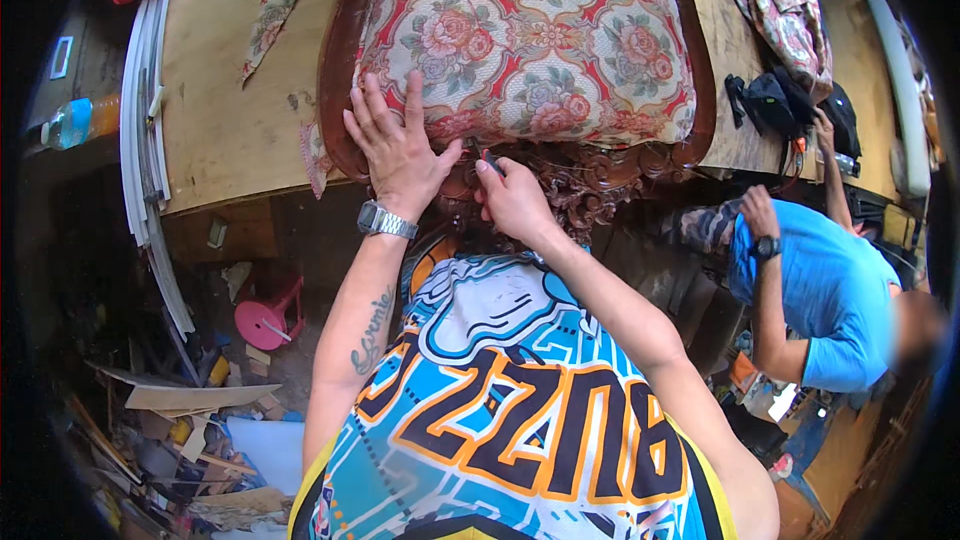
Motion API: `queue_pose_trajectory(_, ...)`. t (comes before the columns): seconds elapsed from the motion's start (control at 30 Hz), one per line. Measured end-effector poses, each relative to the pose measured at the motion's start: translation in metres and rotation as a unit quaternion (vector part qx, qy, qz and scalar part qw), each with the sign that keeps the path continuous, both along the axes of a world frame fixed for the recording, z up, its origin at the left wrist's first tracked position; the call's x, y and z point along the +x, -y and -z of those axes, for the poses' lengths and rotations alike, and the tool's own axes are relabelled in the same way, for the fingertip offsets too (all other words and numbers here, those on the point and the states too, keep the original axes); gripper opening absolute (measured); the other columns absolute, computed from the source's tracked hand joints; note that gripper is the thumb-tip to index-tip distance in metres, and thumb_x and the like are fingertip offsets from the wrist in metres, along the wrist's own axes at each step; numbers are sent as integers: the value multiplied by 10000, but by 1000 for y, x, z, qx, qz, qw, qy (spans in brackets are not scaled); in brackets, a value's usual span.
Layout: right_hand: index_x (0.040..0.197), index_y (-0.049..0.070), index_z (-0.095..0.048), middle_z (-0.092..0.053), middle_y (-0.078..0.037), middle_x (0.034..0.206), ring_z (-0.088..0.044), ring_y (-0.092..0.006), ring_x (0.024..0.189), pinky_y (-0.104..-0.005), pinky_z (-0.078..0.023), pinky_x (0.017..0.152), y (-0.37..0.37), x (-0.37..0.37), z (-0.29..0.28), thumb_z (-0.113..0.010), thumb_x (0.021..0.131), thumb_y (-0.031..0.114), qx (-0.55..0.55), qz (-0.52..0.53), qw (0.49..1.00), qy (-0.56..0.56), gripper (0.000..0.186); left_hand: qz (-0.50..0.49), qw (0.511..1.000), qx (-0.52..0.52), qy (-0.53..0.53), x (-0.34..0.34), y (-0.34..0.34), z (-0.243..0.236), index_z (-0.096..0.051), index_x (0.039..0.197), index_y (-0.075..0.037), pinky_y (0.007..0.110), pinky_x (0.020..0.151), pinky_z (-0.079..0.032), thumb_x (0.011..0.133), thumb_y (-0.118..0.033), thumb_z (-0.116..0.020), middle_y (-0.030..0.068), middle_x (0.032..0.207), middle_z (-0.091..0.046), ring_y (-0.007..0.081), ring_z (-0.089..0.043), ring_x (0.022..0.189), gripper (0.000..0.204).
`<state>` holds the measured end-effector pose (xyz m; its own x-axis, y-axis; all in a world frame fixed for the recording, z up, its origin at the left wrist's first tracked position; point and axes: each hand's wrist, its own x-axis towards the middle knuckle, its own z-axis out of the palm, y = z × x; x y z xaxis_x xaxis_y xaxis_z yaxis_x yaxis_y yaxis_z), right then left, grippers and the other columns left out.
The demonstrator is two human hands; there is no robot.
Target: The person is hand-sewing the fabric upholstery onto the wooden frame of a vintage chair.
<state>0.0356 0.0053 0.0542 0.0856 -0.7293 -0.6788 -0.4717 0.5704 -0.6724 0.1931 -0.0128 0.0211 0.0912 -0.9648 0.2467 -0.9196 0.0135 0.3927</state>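
A chair seat covered in floral fabric [550, 35], red, cream and grey-green, lies before me in a dark carved wooden frame [338, 70]. My left hand [392, 152] is spread at the seat's near left corner, fingers stretched over the frame and the fabric edge. Its thumb points toward my right hand [517, 202], which is closed around a small tool with a black and red handle [487, 156]. The tool's tip meets the near fabric edge, where loose threads show. Its exact kind is hidden by my fingers. Carved scrollwork [590, 185] runs below that edge.
The chair rests on a plywood table [220, 90] with a fabric scrap [268, 30]. Pale strips [145, 140] line its left side. A pink stool [268, 325] stands among wood offcuts. At right, a person in a blue shirt [830, 290] works near a black bag [775, 100].
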Motion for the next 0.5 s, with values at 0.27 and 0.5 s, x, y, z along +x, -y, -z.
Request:
queue_pose_trajectory(0.27, 981, 56, -531, -671, -129, 982, -662, -223, 822, -343, -523, 624, -2, -40, 18, -485, 983, 355, 235, 161, 896, 342, 303, 7, 1000, 5, -3, 1, 0, -6, -159, 1510, -204, 605, 1108, -136, 629, -480, -801, 257, 1513, -76, 459, -100, 1393, 1125)
queue_pose_trajectory(0.5, 991, 72, -489, -622, -71, 715, -577, -125, 531, -232, -417, 457, -25, -87, -17, -684, 833, 46, 201, 39, 933, 297, 252, -7, 1000, -1, 12, -2, -6, 0, -151, 1509, -207, 615, 1101, -140, 602, -485, -821, 258, 1510, -72, 459, -100, 1393, 1162)
